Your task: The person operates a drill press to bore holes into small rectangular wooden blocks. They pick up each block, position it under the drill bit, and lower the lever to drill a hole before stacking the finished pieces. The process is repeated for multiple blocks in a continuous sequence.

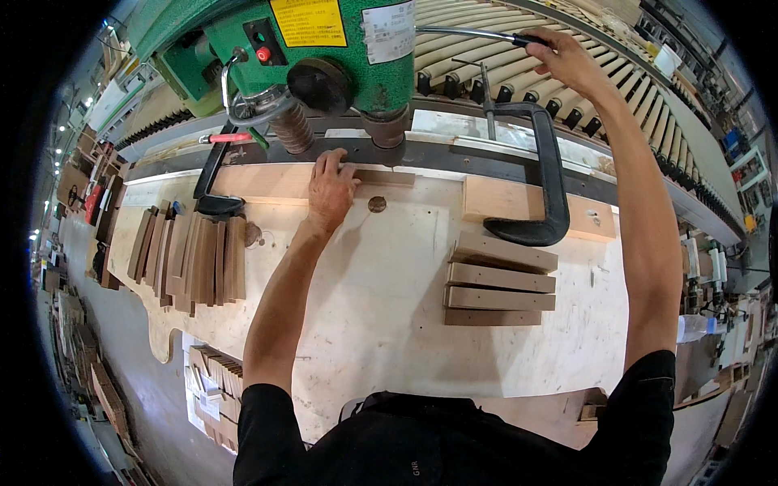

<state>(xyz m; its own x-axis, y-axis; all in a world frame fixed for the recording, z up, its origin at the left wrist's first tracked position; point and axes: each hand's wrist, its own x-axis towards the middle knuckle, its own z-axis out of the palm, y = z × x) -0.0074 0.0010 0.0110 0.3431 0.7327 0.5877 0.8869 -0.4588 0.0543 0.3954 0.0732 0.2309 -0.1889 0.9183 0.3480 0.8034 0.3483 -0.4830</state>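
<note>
At the far side of the counter, below a green drill press, my left hand rests with bent fingers at the left end of a brown wooden strip; whether it pinches the strip I cannot tell. My right hand, far right, is closed round the black grip of the feed lever. A black C-clamp juts nearward over a pale wooden block, just beyond a group of strips. Between these and the row of strips on the left, I have a wide span reaching the near edge at my body. The left edge curves into a rounded lobe. The pale top is scuffed, with a dark round mark. Beyond lies a roller conveyor; grey floor shows left.
</note>
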